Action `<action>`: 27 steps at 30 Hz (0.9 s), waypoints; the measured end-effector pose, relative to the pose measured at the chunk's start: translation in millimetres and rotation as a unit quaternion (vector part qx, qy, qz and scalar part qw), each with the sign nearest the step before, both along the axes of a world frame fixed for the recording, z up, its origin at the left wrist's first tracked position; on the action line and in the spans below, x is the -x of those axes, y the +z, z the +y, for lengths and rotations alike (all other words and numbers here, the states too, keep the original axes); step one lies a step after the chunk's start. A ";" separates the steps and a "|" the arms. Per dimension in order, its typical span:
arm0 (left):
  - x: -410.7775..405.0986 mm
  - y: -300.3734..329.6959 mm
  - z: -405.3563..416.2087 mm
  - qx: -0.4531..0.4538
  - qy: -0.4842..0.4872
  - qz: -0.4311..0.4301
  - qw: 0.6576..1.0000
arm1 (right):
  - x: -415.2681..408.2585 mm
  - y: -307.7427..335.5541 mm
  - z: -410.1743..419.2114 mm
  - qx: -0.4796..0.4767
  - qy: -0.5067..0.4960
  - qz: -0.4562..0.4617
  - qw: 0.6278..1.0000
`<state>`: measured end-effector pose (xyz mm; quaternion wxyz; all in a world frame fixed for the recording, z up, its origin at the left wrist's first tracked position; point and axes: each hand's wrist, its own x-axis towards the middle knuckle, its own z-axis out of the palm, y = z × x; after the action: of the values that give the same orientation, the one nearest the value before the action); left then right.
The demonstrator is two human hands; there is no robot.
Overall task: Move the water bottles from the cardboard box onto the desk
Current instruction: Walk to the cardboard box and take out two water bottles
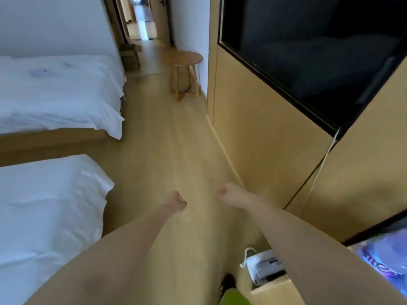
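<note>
Two bare forearms were stretched forward from the bottom edge, over a pale wooden floor (171, 150). Fingers of the left hand (176, 202) were curled in with nothing held; the right hand (229, 193) was likewise curled and held nothing, well apart from the left. Something blurred and clear with purple lettering, possibly a water bottle (383, 258), was seen at the right edge. No cardboard box could be identified with certainty. Two white beds (55, 93) were seen on the left, a wooden stool (182, 62) further off, and a dark television (319, 51) mounted on the right.
</note>
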<state>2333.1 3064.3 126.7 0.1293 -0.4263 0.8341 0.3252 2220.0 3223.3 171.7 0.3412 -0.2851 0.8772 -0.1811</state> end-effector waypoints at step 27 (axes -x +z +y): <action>309.0 -17.5 -344.6 -0.006 -0.009 -0.098 0.995 | 367.8 -43.4 -377.9 -0.114 0.156 0.022 0.981</action>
<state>2024.2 2719.7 109.2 0.2156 -0.4476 0.8196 0.2855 1852.1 2845.4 128.3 0.3760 -0.3820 0.8440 -0.0180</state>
